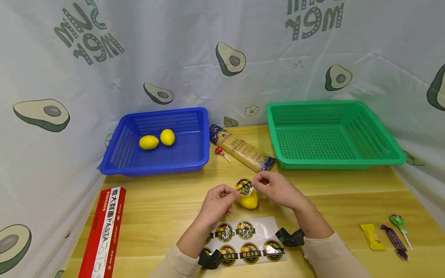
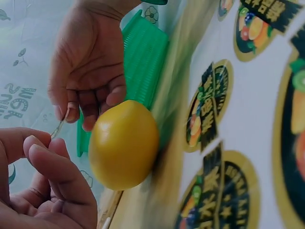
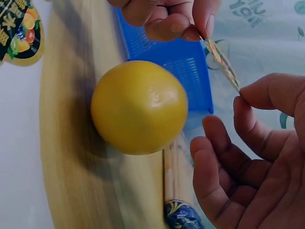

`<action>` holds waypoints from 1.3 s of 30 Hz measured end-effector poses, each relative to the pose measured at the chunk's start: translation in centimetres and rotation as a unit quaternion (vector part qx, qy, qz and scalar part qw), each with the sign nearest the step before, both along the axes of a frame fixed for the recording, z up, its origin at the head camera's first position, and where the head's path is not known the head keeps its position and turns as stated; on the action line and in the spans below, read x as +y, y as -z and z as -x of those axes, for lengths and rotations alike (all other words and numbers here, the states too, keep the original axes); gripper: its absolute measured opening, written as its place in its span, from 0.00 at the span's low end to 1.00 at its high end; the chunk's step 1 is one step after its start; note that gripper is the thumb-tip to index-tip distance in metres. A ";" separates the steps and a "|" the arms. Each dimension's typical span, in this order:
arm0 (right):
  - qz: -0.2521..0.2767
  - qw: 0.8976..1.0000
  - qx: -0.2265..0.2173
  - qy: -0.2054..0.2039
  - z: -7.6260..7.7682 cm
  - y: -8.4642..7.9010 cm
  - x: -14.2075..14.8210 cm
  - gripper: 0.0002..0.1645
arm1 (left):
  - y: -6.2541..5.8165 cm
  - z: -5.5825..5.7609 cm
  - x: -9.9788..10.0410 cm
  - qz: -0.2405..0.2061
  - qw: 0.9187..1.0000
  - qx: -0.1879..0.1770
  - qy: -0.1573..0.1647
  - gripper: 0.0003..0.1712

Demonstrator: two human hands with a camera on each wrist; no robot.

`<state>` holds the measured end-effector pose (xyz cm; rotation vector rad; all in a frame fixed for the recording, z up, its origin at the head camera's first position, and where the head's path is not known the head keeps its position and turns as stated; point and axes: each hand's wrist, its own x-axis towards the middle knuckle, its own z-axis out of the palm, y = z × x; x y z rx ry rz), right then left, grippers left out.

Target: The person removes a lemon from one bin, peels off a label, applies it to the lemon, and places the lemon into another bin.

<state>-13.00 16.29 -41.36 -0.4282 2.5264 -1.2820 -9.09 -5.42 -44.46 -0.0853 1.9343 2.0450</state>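
Between both hands is a round black-and-gold fruit sticker (image 1: 244,187), stretched out above a yellow lemon (image 1: 248,201) that lies on the table. My left hand (image 1: 217,203) pinches the sticker's left edge between thumb and forefinger. On the opposite edge, my right hand (image 1: 278,189) pinches it the same way. In the right wrist view the sticker (image 3: 222,63) appears nearly edge-on, apart from the lemon (image 3: 139,107). Below the hands lies a white sticker sheet (image 1: 261,224) with several more round stickers, partly covered by the left forearm.
A blue basket (image 1: 156,170) holding two lemons (image 1: 148,142) stands at back left, a green basket (image 1: 342,162) at back right. Between them lie a spaghetti packet (image 1: 243,148) and a red lollipop (image 1: 219,150). A pasta box (image 1: 102,231) is left; wrapped sweets (image 1: 372,236) lie right.
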 end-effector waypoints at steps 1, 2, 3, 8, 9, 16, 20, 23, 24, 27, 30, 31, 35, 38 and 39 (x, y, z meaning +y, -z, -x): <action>0.000 1.000 -0.001 0.000 0.0 0.2 0.0 0.11 | 0.1 0.0 0.0 -0.001 1.000 -0.004 0.001 0.09; 0.000 1.000 -0.004 -0.001 0.0 0.3 0.0 0.11 | 0.2 0.0 0.0 -0.001 1.000 -0.008 0.002 0.08; 0.001 1.000 -0.009 -0.001 0.0 0.4 -0.1 0.11 | 0.4 0.0 0.0 -0.001 1.000 -0.012 0.003 0.08; -0.012 0.999 -0.035 -0.003 0.1 0.9 -0.2 0.12 | 1.0 0.1 0.0 -0.002 1.000 -0.028 0.009 0.06; -0.015 0.999 -0.039 -0.002 0.2 0.9 -0.2 0.13 | 1.1 0.2 0.0 -0.002 1.000 -0.030 0.010 0.06; -0.038 0.998 -0.043 -0.005 0.4 1.2 -0.2 0.14 | 1.6 0.3 0.0 -0.008 0.998 -0.051 0.026 0.07; -0.039 0.998 -0.045 -0.004 0.5 1.3 -0.1 0.14 | 1.7 0.3 0.1 -0.008 0.998 -0.058 0.028 0.08; -0.035 0.998 -0.047 -0.007 0.5 1.4 0.0 0.13 | 1.8 0.3 0.2 -0.007 0.998 -0.062 0.029 0.07; -0.034 0.998 -0.048 -0.007 0.4 1.4 0.0 0.13 | 1.9 0.3 0.2 -0.007 0.998 -0.063 0.029 0.07; -0.035 0.998 -0.049 -0.010 0.4 1.4 0.0 0.13 | 1.9 0.3 0.3 -0.008 0.997 -0.068 0.030 0.07; -0.038 0.998 -0.051 -0.009 0.4 1.4 0.1 0.13 | 1.9 0.3 0.3 -0.008 0.997 -0.071 0.030 0.07; -0.039 0.998 -0.051 -0.009 0.4 1.4 0.1 0.13 | 1.9 0.3 0.3 -0.008 0.997 -0.072 0.031 0.07; -0.039 0.998 -0.053 -0.008 0.4 1.5 0.0 0.13 | 2.1 0.3 0.3 -0.007 0.997 -0.075 0.032 0.08; -0.043 0.998 -0.052 -0.007 0.3 1.5 0.0 0.13 | 2.2 0.3 0.3 -0.006 0.997 -0.075 0.033 0.08; -0.044 0.998 -0.051 -0.006 0.3 1.5 0.0 0.13 | 2.2 0.3 0.3 -0.005 0.997 -0.075 0.033 0.08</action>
